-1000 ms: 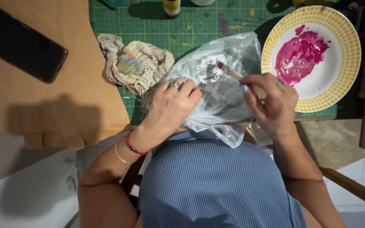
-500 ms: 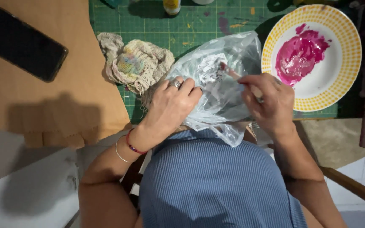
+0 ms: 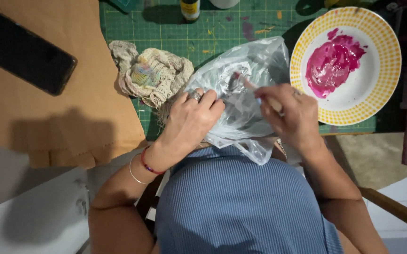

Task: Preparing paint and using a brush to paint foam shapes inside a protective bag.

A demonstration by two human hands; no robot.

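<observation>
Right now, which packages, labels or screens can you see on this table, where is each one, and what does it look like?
Phone: upper left on the brown paper, flat black rectangle, screen dark.
Small bottle: top edge on the green mat, dark with a yellow label, mostly cut off.
Plastic bag: centre, clear and crumpled, left hand pressing it, right hand working a brush on it.
No signs in view.

Her left hand point(image 3: 190, 123) lies flat, fingers spread; beside it, the right hand point(image 3: 289, 113) curls in a pinch.
</observation>
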